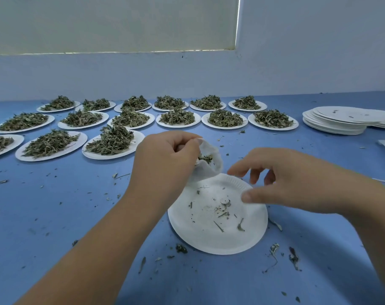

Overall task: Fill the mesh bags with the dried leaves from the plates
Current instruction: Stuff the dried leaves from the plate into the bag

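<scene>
- A person's left hand [165,157], its bare forearm reaching in from the lower left, is raised above the blue tabletop [77,205] with fingers curled, gripping the rim of a white mesh bag [209,170] and keeping its mouth open.
- The right hand [293,179] comes in from the right and hangs over the far side of a paper plate [209,236], fingers loosely bent downward, thumb stretched toward the left, holding nothing.
- Dried leaves [206,159] show inside the bag's mouth; the bag's lower end hangs down to the plate's far rim.
- The plate lies flat just beneath both hands and carries only a few stems and crumbs.
- Behind the hands, three rows of heaped plates [112,156] hold piles of green leaf.
- A stack of empty plates [332,126] sits at the far right.
- Leaf scraps [294,257] are scattered across the tabletop around the near plate.
</scene>
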A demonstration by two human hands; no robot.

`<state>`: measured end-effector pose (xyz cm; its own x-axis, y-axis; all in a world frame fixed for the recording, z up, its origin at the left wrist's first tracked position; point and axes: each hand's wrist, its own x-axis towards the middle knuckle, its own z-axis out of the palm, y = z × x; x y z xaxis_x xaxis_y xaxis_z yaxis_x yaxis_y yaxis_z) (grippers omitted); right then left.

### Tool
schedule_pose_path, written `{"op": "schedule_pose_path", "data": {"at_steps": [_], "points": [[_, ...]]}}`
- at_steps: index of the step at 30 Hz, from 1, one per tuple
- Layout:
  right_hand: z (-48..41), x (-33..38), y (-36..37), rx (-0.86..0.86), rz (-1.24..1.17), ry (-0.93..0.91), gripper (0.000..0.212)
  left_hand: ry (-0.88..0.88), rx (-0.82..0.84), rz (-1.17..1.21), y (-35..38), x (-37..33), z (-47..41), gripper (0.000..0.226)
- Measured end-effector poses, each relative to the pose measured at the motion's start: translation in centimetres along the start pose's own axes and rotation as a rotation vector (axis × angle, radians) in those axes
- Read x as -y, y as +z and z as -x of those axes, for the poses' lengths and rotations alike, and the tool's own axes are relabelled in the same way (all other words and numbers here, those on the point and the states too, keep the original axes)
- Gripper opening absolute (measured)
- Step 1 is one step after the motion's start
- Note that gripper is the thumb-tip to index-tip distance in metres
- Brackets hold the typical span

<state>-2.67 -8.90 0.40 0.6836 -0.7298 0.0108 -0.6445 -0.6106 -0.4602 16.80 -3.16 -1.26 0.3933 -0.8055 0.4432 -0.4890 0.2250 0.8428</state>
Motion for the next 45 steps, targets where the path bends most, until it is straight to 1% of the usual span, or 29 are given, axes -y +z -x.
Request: {"op": "schedule_pose_path", "data": {"at_steps": [2, 3, 5, 8, 17, 22, 28, 32, 35, 38, 40, 42, 43, 45], "points": [[0.2, -0.1, 0.3, 0.154, 0.098, -0.009, 0.047, -0.006, -0.006, 0.003, -0.1, 0.0, 0.0, 0.021], [0.1, 0.0, 0.7, 0.191, 0.134, -0.017, 0.050, -0.005, -0.006, 0.002, -0.1, 0.0, 0.0, 0.020], [-0.2, 0.2, 1.5, 0.214, 0.172, -0.033, 0.053, -0.001, -0.004, 0.002, -0.1, 0.0, 0.0, 0.019], [-0.6, 0.4, 2.3, 0.188, 0.192, -0.056, 0.049, 0.005, -0.003, -0.001, 0.0, -0.1, 0.0, 0.019], [-1.1, 1.3, 3.6, 0.092, 0.194, -0.118, 0.023, 0.023, 0.015, -0.016, -0.1, -0.1, 0.0, 0.024], [-1.1, 1.9, 4.2, 0.074, 0.208, -0.112, 0.022, 0.019, 0.017, -0.006, 0.0, 0.1, 0.0, 0.024], [-0.9, 2.3, 4.5, 0.011, 0.401, -0.172, 0.019, 0.022, 0.022, -0.008, 0.1, 0.0, 0.0, 0.027], [-1.1, 2.5, 4.9, 0.022, 0.430, -0.156, 0.014, 0.019, 0.030, -0.002, 0.1, 0.0, 0.1, 0.025], [-1.1, 2.2, 5.0, 0.041, 0.388, -0.149, 0.014, 0.017, 0.033, -0.004, 0.2, 0.1, 0.1, 0.023], [-0.7, 1.8, 3.5, 0.070, 0.206, -0.116, 0.019, 0.027, 0.032, -0.013, 0.3, 0.1, 0.1, 0.023], [-0.4, 1.5, 2.1, -0.013, -0.002, -0.132, 0.013, 0.041, 0.037, -0.019, 0.3, 0.2, 0.2, 0.024], [-0.2, 1.4, 1.1, -0.174, -0.203, -0.182, 0.010, 0.058, 0.049, -0.024, 0.5, 0.2, 0.3, 0.023], [-0.2, 1.4, 1.0, -0.261, -0.252, -0.207, 0.010, 0.066, 0.057, -0.027, 0.7, 0.2, 0.3, 0.022], [-0.4, 1.7, 1.5, -0.415, -0.212, -0.234, 0.009, 0.064, 0.069, -0.019, 1.0, 0.1, 0.5, 0.021]]}}
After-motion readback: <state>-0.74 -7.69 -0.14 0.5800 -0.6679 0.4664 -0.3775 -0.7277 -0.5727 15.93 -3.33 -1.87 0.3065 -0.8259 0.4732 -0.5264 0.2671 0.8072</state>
